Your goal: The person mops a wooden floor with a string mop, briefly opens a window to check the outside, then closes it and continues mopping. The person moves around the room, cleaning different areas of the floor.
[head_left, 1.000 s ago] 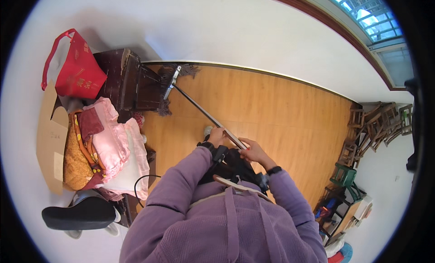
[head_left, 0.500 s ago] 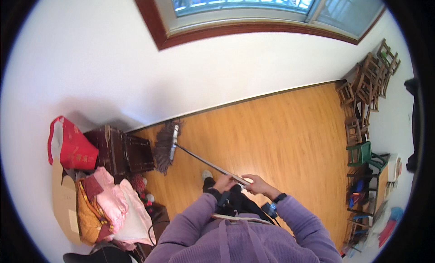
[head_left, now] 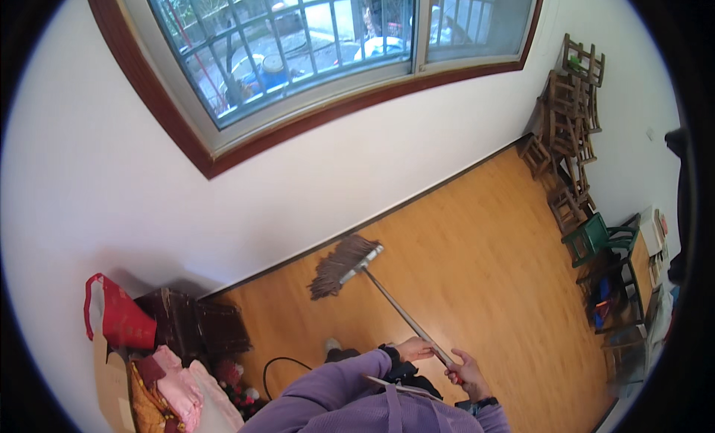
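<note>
A mop with a grey-brown string head (head_left: 339, 269) rests on the wood floor near the wall under the window. Its long handle (head_left: 395, 302) slants from the head down to the right, toward my body. My left hand (head_left: 414, 349) is closed on the upper handle. Just beyond it, close to the handle's end, my right hand (head_left: 468, 375) grips the same handle, with some fingers raised from it. A pale shoe (head_left: 331, 346) of mine shows on the floor left of the hands.
Dark wooden cabinets (head_left: 175, 325), a red bag (head_left: 123, 314) and a cardboard box with pink cloth (head_left: 179, 388) stand at the left. A black cable (head_left: 275, 362) curves beside my left arm. Stacked wooden stools (head_left: 566, 127), a green chair (head_left: 588, 239) and a table (head_left: 640, 269) line the right wall.
The mop head has swept right along the wall, away from the dark cabinets. Both hands have shifted right and nearer to me, still on the handle. My view has tilted up toward the window.
</note>
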A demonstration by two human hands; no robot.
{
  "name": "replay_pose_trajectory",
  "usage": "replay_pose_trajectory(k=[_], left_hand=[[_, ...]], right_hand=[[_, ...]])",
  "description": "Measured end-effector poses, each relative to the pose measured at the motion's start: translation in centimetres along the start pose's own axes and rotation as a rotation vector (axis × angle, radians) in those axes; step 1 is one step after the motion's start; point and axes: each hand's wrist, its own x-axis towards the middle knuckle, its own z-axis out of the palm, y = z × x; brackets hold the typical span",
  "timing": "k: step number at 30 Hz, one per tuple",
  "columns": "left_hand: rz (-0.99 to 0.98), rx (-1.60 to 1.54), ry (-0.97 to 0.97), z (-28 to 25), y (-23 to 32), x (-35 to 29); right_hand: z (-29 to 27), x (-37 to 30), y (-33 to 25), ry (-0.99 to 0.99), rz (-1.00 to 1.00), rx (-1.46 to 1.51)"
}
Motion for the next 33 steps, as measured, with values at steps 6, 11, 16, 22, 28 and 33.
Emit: replay_pose_trajectory(k=[6, 11, 16, 22, 28, 33], left_hand=[[-0.079, 0.042, -0.228, 0.7, 4.6, -1.2], [-0.066, 0.025, -0.129, -6.3, 13.3, -5.7], [0.052, 0.01, -0.014, -14.4, 20.1, -11.4], [0.553, 0.858, 0.121, -21.2, 27.3, -22.0], [1.081, 0.47, 0.476, -18.3, 41.7, -32.2], [1.391, 0.86, 0.65, -10.5, 50.4, -39.7]], right_hand=[[-0.9, 4.5, 1.9, 0.07, 0.013, 0.523], [3.3, 13.4, -3.0, 0.113, -0.068, 0.899], [3.8, 19.5, -7.6, -0.025, -0.11, 1.012], [5.0, 17.4, -10.7, -0.05, 0.164, 0.893], [16.1, 12.4, -12.3, -0.088, 0.281, 0.823], [22.7, 12.9, -10.9, -0.294, 0.276, 0.993]])
